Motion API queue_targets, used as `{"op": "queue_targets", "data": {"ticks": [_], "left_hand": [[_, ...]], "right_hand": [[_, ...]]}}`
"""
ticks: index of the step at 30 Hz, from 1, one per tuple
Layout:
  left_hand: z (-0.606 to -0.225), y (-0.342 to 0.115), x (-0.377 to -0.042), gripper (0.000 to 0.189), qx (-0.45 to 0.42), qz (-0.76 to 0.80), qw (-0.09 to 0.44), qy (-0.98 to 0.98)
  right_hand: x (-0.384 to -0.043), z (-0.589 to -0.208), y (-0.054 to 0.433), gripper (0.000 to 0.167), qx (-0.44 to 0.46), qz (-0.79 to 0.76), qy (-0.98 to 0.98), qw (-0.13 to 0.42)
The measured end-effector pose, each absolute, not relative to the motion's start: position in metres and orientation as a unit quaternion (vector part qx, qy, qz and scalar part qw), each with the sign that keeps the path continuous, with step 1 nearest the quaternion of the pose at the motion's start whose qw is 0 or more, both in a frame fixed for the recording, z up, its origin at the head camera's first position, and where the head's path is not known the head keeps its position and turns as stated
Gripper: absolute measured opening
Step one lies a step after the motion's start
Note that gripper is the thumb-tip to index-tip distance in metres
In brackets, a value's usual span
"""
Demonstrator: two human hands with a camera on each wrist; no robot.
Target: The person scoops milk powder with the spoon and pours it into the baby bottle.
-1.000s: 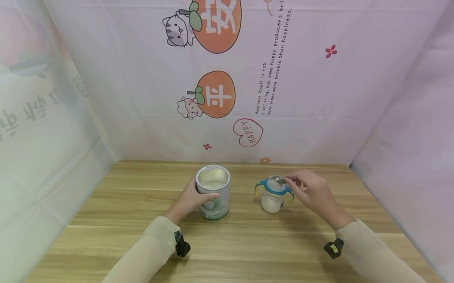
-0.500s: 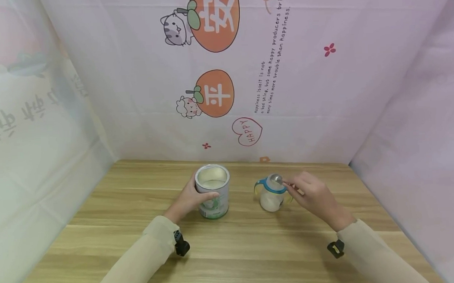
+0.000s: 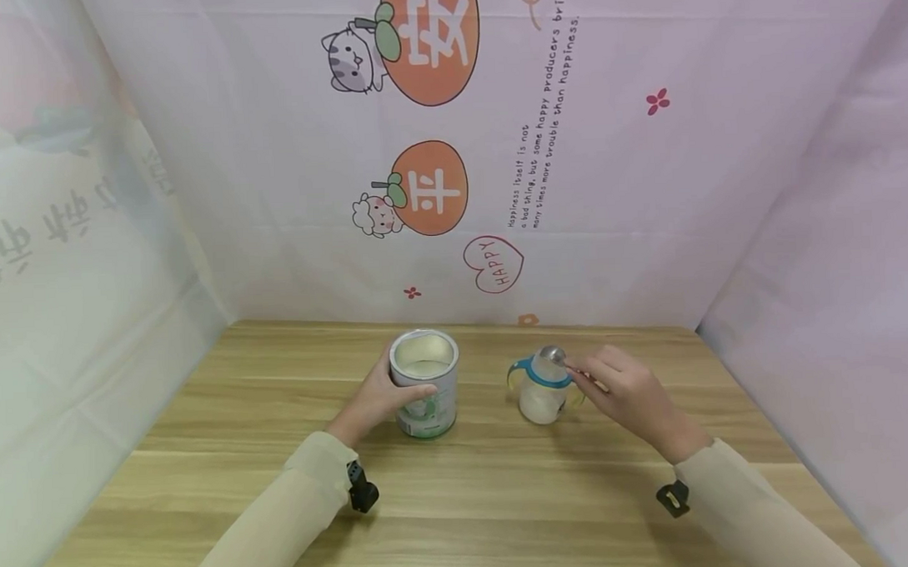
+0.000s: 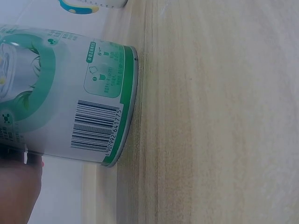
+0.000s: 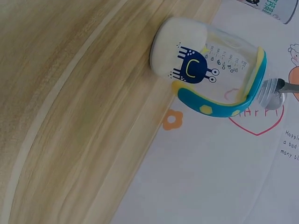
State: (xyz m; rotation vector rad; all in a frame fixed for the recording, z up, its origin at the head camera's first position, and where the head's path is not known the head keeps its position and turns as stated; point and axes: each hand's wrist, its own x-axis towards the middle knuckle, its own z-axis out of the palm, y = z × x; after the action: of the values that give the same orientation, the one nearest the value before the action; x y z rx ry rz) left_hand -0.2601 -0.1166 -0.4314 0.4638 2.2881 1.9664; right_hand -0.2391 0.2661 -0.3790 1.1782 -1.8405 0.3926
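My left hand point(image 3: 385, 394) grips the side of an open milk powder can point(image 3: 434, 411), its thumb across the front. Pale powder point(image 3: 427, 369) shows inside the can. In the left wrist view the can's green-edged label and barcode point(image 4: 96, 126) fill the left side. My right hand point(image 3: 629, 392) pinches the handle of a metal spoon point(image 3: 552, 354), whose bowl is right at the mouth of a baby bottle point(image 3: 539, 404). The bottle stands upright, with a blue collar and two handles point(image 5: 208, 106). White contents point(image 5: 175, 46) fill its lower part in the right wrist view.
A wooden table point(image 3: 462, 508) carries the can and bottle, which stand a short gap apart. Printed white cloth point(image 3: 286, 197) hangs behind the table and at both sides. Small black devices point(image 3: 364, 491) sit at both wrists.
The spoon bowl has shifted slightly up and left at the bottle mouth, its angle changed, as the right hand turned a little. The left hand still holds the can in place.
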Motion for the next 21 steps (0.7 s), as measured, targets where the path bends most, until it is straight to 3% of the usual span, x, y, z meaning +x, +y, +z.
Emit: {"op": "queue_targets", "data": {"ticks": [21], "left_hand": [[-0.4312, -0.1157, -0.2599, 0.093, 0.144, 0.646, 0.047, 0.748]], "right_hand": [[-0.2392, -0.3828, 0.2731, 0.038, 0.383, 0.226, -0.786, 0.430]]}}
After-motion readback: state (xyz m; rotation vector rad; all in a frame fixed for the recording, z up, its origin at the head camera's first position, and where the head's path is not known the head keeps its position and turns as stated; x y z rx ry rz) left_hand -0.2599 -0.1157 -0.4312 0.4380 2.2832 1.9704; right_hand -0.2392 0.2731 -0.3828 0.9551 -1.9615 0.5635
